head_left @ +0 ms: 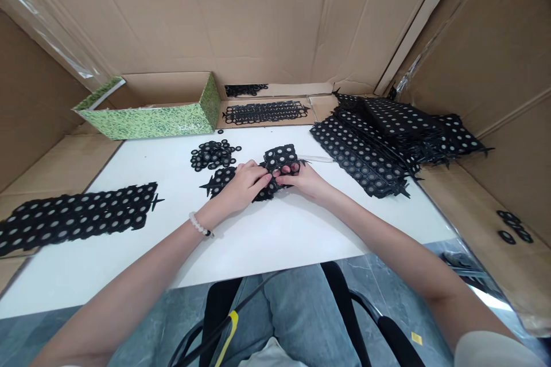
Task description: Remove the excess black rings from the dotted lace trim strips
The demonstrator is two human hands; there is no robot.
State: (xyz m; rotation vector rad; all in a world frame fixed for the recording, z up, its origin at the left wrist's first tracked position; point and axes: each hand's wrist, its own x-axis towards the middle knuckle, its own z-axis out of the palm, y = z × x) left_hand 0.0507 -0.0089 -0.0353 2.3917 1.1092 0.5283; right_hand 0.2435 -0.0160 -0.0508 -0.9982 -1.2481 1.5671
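A black rubber sheet with rows of grey dots [280,155] lies on the white table in front of me, its right end folded up and back. My left hand [246,183] presses and grips the middle of this sheet, fingers curled over it and thumb pointing right. My right hand [303,179] pinches the folded part between thumb and fingers, close to the left fingertips. What lies under the fingers is hidden. A heap of loose black rings [212,155] sits just behind the sheet's left end.
Another dotted sheet [81,215] lies at the left. Stacked dotted sheets [365,149] fill the right back. A green patterned box [150,122] and a perforated black sheet [264,112] stand at the back. Several rings [514,226] lie on cardboard at right. Cardboard walls [275,17] enclose the table.
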